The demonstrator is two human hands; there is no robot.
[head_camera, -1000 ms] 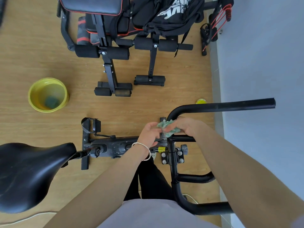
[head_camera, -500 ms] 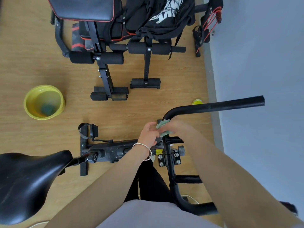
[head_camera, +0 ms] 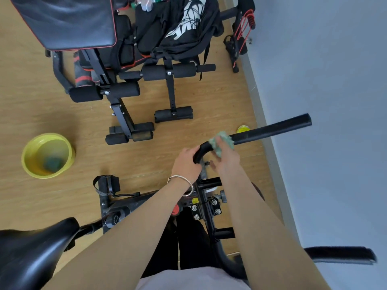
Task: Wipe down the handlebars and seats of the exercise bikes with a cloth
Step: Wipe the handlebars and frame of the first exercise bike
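The fingers (head_camera: 218, 142) of my right hand (head_camera: 226, 160) clutch a fuzzy pale-green cloth (head_camera: 225, 140) against the handlebar (head_camera: 272, 130) just past its bend, motion blur softening the detail. My left hand (head_camera: 186, 164), a thin metal bangle (head_camera: 181, 179) at the wrist, grips the bend itself. The handlebar's upper arm, a smooth black tube, runs rightward and slightly away from me, its blunt end pointing at the grey wall (head_camera: 335, 80). The glossy black seat (head_camera: 31, 258), broad and rounded, sits lower left, narrow nose toward the handlebar. A round yellow plastic basin (head_camera: 27, 164) stands on the wood-grain floor (head_camera: 31, 111), well apart to the left.
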